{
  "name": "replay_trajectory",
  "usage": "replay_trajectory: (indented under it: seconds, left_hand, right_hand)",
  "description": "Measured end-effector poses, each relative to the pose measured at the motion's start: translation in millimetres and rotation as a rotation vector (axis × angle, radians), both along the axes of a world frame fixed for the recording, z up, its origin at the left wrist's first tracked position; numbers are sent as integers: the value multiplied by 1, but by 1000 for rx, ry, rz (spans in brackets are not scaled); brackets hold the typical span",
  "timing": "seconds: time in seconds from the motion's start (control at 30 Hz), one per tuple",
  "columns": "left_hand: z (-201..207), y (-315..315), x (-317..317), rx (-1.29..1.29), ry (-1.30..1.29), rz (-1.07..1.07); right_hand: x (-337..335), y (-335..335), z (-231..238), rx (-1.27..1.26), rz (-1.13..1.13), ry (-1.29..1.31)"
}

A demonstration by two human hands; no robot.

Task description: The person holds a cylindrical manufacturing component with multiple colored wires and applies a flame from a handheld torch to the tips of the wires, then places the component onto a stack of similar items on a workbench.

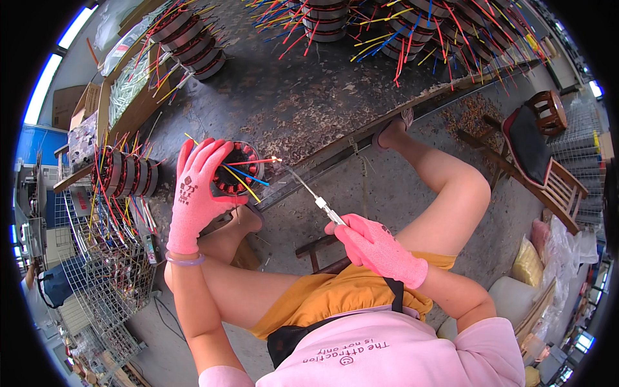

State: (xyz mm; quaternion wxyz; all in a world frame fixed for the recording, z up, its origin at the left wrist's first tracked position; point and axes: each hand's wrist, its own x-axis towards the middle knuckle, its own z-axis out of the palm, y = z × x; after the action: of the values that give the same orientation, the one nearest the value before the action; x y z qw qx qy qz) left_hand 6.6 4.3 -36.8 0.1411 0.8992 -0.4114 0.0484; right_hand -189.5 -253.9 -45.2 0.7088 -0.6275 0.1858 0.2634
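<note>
Right hand (377, 245) holds soldering iron (309, 190); left hand (196, 190) grips stator (240, 169).

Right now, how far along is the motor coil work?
Done, apparently: a row of wired coils beside the left hand. In hand: left hand steadies one coil at the bench edge; right hand holds a thin tool, tip at its wires. Left: unclear which bench-top stacks await work.

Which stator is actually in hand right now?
The single stator at the bench edge: the left hand grips it and the right hand points a thin tool at it. The stacked ones lie untouched.
</note>
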Motion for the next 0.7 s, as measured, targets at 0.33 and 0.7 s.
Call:
replay_trajectory:
  seconds: [0.33, 0.7]
  left_hand:
    - [-2, 1, 0, -19, -50, -12]
    - [-3, 1, 0, -15, -54, -11]
  right_hand:
    - [0, -2, 2, -27, 3, 5]
    - [1, -1, 1, -34, 5, -9]
